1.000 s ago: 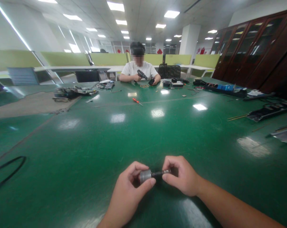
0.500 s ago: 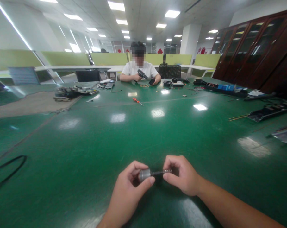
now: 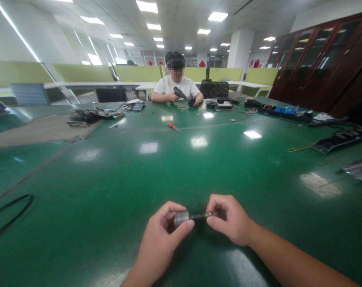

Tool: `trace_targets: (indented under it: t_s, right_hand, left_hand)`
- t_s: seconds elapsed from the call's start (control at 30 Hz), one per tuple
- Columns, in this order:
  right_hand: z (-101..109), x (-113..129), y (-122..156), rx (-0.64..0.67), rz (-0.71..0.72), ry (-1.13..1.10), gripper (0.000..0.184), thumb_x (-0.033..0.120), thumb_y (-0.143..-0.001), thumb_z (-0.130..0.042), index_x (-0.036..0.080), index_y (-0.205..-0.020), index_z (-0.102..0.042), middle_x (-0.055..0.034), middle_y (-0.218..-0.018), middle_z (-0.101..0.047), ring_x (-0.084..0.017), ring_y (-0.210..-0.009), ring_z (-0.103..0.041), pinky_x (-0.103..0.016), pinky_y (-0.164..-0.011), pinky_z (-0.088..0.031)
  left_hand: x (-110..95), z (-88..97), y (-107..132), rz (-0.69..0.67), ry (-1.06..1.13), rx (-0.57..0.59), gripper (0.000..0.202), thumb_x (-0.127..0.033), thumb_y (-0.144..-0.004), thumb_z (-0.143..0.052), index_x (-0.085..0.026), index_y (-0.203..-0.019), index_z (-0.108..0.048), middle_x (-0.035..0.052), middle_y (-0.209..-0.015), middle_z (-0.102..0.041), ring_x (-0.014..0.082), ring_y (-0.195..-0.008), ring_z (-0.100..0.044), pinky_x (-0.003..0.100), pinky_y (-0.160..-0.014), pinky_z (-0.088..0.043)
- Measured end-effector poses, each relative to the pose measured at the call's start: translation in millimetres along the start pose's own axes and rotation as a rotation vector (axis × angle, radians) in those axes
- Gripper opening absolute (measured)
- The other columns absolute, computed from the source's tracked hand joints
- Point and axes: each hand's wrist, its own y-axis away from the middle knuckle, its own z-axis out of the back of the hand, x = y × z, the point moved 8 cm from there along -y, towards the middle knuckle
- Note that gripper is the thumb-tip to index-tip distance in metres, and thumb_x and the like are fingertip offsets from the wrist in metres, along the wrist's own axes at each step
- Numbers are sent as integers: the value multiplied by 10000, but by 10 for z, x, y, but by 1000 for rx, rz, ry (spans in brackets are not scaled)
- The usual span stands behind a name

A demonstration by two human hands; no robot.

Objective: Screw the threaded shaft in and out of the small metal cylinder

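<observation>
Near the front edge of the view, my left hand (image 3: 165,235) grips a short grey metal cylinder (image 3: 181,218) between thumb and fingers. A thin dark rod (image 3: 197,216) sticks out of the cylinder's right end, lying roughly level. My right hand (image 3: 230,220) pinches the far end of that rod between thumb and forefinger. A small shiny part shows at the right fingertips, too small to name. Both hands are just above the green tabletop (image 3: 169,175). The cylinder's left end is partly hidden by my left fingers.
Across the table a person (image 3: 176,87) holds a power drill (image 3: 180,93) and a dark part. An orange-handled screwdriver (image 3: 172,126) lies mid-table. A black cable (image 3: 17,215) loops at left. Electronic parts (image 3: 93,115) are piled far left; dark trays (image 3: 342,139) line the right side.
The cylinder and rod have shifted very slightly to the left, with a little more of the shiny part showing at my right fingertips. Both hands keep their hold.
</observation>
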Motion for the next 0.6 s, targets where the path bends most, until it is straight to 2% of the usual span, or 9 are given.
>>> trace_targets:
  t_s: [0.6]
  right_hand:
    - [19, -39, 12, -16, 9, -24, 119, 252, -771, -647, 171, -726, -574, 19, -632, -539, -125, -581, -475, -252, -576, -334]
  left_hand:
    - [-15, -9, -13, 13, 36, -10, 312, -394, -755, -768, -175, -891, -593, -36, -684, -583, 141, -633, -499, 237, -598, -349]
